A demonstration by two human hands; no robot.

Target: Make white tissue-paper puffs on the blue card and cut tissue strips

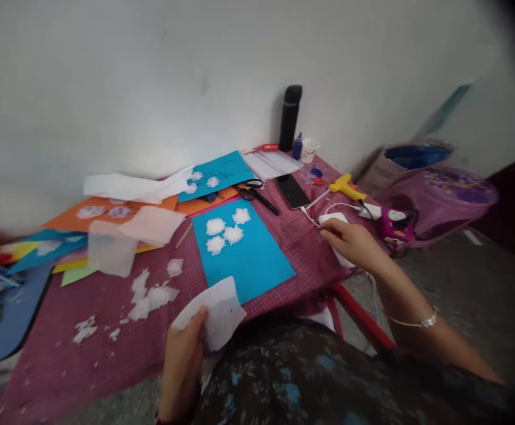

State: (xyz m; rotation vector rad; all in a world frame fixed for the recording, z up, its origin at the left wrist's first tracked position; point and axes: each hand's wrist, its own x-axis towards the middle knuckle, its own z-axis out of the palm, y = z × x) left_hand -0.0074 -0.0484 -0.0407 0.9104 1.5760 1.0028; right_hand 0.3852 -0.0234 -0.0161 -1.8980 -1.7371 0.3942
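My left hand (186,345) pinches a white piece of tissue paper (219,310) between thumb and fingers, in front of a blue sheet (257,268). White torn-paper flowers (233,234) lie on that sheet's upper left. To the right, my right hand (350,239) is above the table edge with its fingers curled together. It is over a flat white object (342,258), partly covered by the hand; whether the fingertips grip it or something small is hidden. Torn paper scraps (146,298) lie left of the blue sheet.
Scissors (251,188), a black marker (266,202), a phone (292,190) and a yellow glue gun (345,186) with cables lie behind. A black bottle (289,118) and paper cup (309,150) stand by the wall. A purple plug box (395,224) and pink stool (443,198) are right.
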